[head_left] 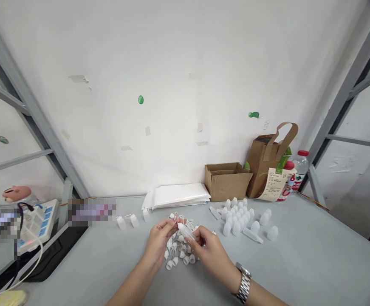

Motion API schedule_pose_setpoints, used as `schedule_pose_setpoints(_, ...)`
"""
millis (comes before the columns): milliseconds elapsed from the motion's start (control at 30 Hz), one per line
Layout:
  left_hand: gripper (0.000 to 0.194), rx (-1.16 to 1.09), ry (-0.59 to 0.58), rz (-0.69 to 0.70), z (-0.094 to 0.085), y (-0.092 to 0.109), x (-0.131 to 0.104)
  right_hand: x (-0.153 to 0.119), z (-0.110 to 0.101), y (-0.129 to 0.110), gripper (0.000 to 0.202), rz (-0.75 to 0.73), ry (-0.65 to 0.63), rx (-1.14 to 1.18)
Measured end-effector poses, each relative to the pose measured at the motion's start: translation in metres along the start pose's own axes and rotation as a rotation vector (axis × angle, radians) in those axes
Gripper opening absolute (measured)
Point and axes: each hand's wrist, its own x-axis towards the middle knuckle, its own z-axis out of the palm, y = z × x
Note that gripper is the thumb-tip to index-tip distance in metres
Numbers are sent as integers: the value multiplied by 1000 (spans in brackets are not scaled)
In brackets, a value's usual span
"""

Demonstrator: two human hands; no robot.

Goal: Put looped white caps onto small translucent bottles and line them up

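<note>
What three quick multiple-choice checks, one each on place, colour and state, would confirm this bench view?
1. Where is the open cardboard box?
A. by the wall, right of the white envelope stack
B. at the near table edge
C. on the floor

2. What colour is the water bottle's cap?
A. blue
B. red
C. black

3. What is the right hand doing?
A. lying flat
B. holding a small white bottle with the left hand
C. gripping the paper bag

Answers: A, box stands against the wall; B, cap shows red; B, both hands' fingers pinch it.
</note>
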Motion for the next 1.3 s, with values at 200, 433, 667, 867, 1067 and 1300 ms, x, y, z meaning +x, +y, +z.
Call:
schedule_pose_setpoints(200, 25, 7, -31, 15, 2, 0, -2, -1, 1, -2, 29, -21, 0, 0)
schedule_pose_setpoints(433, 43, -40, -103, 32, 10, -8, -4, 7, -4, 2, 26, -80, 58, 37)
schedule_pose_setpoints(667, 20, 489, -6, 289, -3, 7, -3, 6, -5, 7, 32, -175, -58, -86)
schedule_pose_setpoints(867, 16, 926, 350, 308, -69, 39, -23, 5, -6, 9, 36, -144, -82, -147)
schedule_pose_setpoints(1067, 16, 1166, 650, 276, -140, 49, -22, 1, -2, 6, 36, -138, -115, -163)
schedule_pose_setpoints(1300, 34, 1262, 698, 206, -151, 38, -6, 1, -3, 4, 36, -126, -134, -216)
